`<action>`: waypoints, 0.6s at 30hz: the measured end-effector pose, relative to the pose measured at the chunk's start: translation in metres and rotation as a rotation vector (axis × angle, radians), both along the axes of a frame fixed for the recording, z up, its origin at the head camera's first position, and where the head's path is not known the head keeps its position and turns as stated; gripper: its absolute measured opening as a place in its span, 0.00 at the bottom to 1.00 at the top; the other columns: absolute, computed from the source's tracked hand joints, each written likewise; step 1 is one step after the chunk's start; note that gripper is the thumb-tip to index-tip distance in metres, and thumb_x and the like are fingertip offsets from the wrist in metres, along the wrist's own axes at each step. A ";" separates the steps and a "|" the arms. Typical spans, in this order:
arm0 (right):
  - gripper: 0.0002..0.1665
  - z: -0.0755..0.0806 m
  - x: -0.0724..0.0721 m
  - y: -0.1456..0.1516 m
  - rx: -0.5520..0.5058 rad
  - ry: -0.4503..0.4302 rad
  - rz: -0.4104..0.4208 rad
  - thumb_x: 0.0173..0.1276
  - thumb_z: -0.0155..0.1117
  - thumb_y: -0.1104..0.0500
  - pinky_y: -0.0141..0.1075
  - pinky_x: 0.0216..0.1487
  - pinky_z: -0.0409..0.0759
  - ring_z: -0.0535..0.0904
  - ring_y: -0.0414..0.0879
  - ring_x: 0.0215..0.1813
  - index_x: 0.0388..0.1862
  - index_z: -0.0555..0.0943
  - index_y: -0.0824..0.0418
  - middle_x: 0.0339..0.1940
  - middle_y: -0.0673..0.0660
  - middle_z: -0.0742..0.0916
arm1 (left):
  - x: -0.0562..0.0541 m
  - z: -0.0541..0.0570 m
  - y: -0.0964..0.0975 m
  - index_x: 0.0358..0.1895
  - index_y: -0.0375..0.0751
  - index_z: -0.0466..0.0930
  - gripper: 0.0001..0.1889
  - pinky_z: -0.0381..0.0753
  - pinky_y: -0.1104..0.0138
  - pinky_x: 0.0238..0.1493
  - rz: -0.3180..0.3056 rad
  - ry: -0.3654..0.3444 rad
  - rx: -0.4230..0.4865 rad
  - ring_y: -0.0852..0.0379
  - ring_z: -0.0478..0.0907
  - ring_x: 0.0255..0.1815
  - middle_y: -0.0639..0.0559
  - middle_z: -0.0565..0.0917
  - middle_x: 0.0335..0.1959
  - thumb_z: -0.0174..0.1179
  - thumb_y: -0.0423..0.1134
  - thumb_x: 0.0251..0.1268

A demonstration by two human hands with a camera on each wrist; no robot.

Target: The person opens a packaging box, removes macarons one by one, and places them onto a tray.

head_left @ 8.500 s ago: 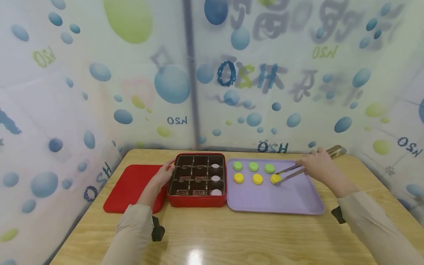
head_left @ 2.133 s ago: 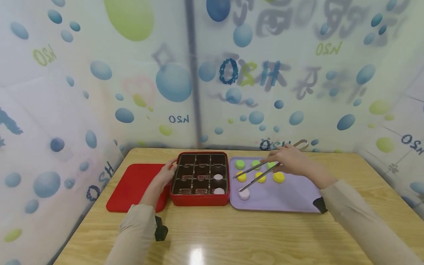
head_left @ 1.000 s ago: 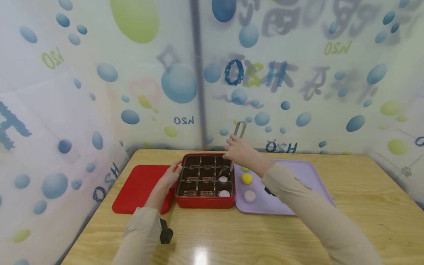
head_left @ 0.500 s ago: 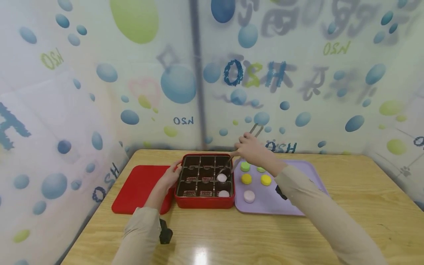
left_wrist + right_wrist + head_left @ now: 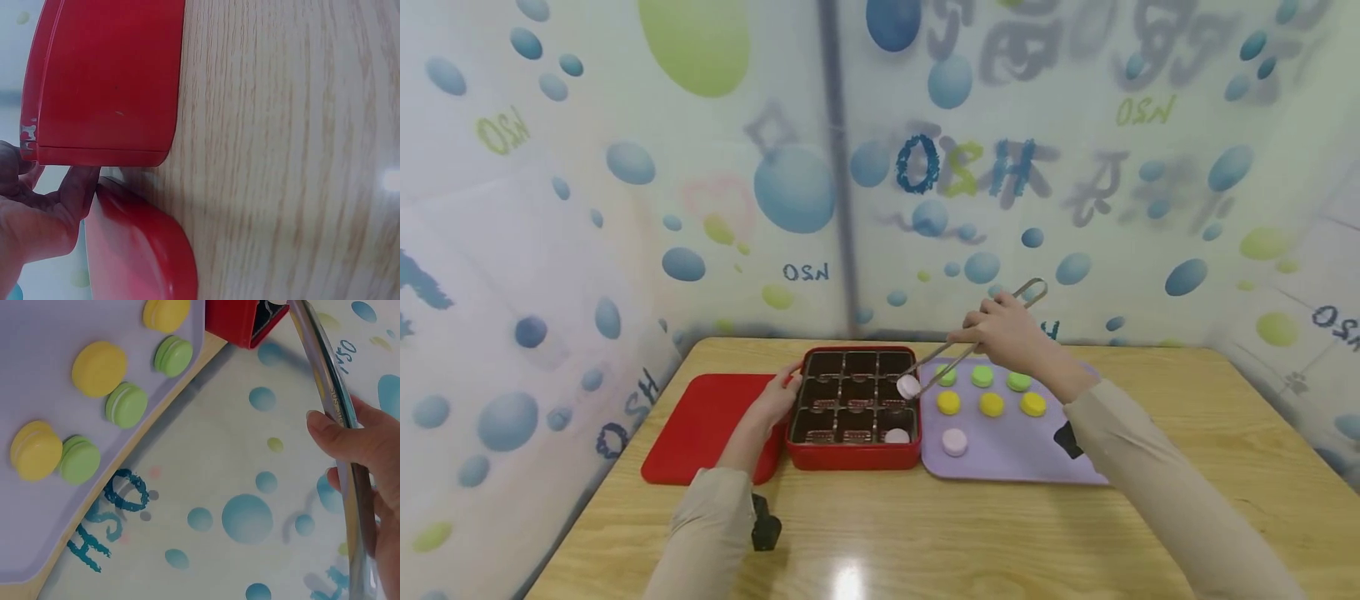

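My right hand (image 5: 1003, 333) grips metal tongs (image 5: 958, 358) above the right edge of the red box (image 5: 853, 457). A pale pink macaron (image 5: 908, 387) is held between the tongs' tips, over the box's right column. Another pink macaron (image 5: 897, 437) sits in the front right compartment. On the box's left wall rests my left hand (image 5: 772, 402), its fingers touching the side near the rim. In the right wrist view, thumb and fingers wrap the tongs (image 5: 340, 419). The left wrist view shows fingers (image 5: 78, 190) against the box's outer wall (image 5: 109, 81).
A lilac tray (image 5: 1037, 454) adjoins the box on the right, with a row of green macarons (image 5: 982, 376), a row of yellow ones (image 5: 992, 405) and one pink macaron (image 5: 955, 442) in front. A red lid (image 5: 707, 425) lies left of the box. A printed curtain stands behind the table.
One pink macaron has gone from the box's back right compartment to the tray. The tongs have since lifted the middle one up and rightward. My left hand has stayed at the box.
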State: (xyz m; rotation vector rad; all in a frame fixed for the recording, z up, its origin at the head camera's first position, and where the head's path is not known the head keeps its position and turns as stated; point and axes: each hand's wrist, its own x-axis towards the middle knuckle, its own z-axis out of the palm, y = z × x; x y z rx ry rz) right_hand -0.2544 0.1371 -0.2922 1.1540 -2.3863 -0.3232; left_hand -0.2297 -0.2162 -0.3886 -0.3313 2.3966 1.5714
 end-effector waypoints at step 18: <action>0.23 0.006 0.035 0.063 0.083 -0.173 -0.131 0.43 0.76 0.59 0.41 0.40 0.66 0.70 0.46 0.30 0.41 0.85 0.45 0.32 0.48 0.85 | 0.000 0.002 -0.002 0.73 0.48 0.42 0.26 0.73 0.52 0.55 -0.069 -0.001 -0.034 0.47 0.77 0.49 0.30 0.69 0.58 0.32 0.44 0.75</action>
